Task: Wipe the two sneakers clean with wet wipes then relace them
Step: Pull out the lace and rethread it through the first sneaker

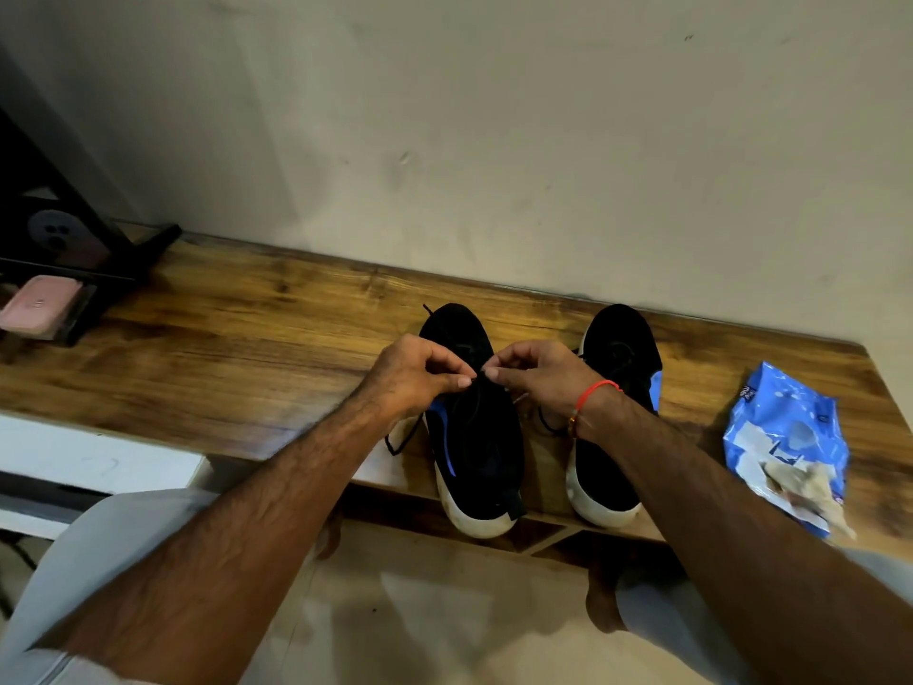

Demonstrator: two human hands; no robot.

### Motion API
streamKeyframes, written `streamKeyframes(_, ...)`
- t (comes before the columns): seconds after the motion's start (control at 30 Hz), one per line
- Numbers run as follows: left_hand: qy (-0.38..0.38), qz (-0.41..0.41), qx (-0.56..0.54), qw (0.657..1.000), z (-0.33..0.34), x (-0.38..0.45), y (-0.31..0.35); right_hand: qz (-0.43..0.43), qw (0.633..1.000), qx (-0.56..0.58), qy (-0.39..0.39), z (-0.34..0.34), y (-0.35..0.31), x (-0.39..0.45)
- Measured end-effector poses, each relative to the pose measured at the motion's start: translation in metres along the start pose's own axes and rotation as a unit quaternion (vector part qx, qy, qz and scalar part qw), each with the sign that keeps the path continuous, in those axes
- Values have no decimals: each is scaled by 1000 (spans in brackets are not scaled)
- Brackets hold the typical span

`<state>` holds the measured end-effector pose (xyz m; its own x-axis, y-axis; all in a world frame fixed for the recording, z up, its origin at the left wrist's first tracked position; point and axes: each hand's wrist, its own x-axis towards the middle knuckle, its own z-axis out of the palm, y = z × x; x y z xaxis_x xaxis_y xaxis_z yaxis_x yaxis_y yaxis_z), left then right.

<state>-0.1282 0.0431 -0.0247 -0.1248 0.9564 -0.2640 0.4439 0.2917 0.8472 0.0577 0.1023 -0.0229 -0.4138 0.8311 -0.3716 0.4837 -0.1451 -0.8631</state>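
Two black sneakers with white soles and blue accents stand side by side on the wooden bench (222,348), heels toward me. Over the left sneaker (477,447), my left hand (415,375) and my right hand (536,370) each pinch the black lace (477,380) between thumb and fingers, fingertips almost meeting. A loose loop of lace (400,444) hangs off that shoe's left side. My right wrist, with a red thread band, crosses the right sneaker (620,368). A blue wet-wipes pack (785,427) lies to the right, with a crumpled used wipe (805,482) on its near end.
A wall runs close behind the bench. At the far left stand a black stand (89,249) and a pink case (39,306). My knees in light trousers are below the bench edge, over a pale tiled floor (420,610).
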Motion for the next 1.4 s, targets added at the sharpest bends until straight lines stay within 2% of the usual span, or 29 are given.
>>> streamKeyframes(0.07, -11, -10, -13, 1000, -2, -1, 0, 5, 1000, 27, -8, 1, 0, -1)
streamKeyframes(0.3, 39, 3, -30, 999, 6, -3, -1, 27, 999, 23, -3, 0, 1, 0)
streamKeyframes(0.53, 25, -15, 2, 1000, 3, -1, 0, 71, 995, 73, -5, 6, -3, -2)
streamKeyframes(0.8, 7, 3, 38, 999, -1, -2, 5, 62, 991, 114, -14, 5, -3, -4)
streamKeyframes(1.0, 33, -11, 46, 998, 1, -1, 8, -17, 998, 62, 27, 13, -5, -4)
streamKeyframes(1.17, 32, -8, 37, 999, 2, 0, 5, 27, 995, 91, -3, 6, -1, 1)
streamKeyframes(1.4, 51, 14, 43, 998, 8, 3, 0, 23, 999, 22, 16, 4, 2, 4)
